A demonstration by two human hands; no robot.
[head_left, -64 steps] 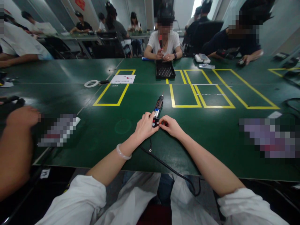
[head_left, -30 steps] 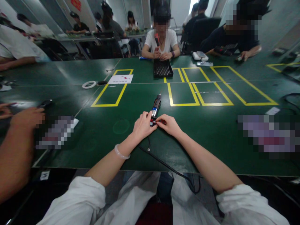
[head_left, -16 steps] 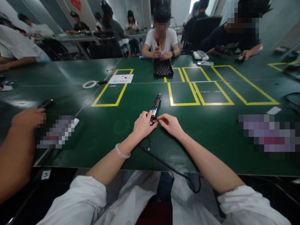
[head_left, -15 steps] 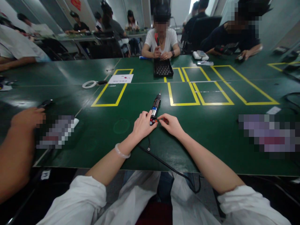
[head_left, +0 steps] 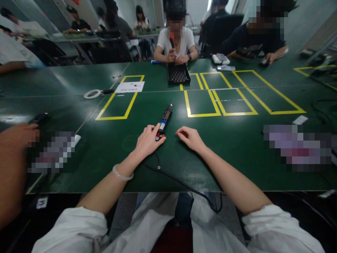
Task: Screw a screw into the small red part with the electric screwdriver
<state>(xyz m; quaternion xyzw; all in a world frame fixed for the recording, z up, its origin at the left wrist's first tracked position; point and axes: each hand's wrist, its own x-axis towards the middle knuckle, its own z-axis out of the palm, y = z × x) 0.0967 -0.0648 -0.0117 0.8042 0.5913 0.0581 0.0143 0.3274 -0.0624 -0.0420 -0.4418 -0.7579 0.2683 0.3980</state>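
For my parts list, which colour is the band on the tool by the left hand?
The band is blue and silver, best seen in the head view.

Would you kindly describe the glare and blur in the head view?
In the head view, pale glare shows on the green table toward the left; mosaic patches cover spots at both sides; a co-worker's arm at the left edge looks soft; the dark tool is clear in outline, but the red and orange parts by the left hand are too small to identify.
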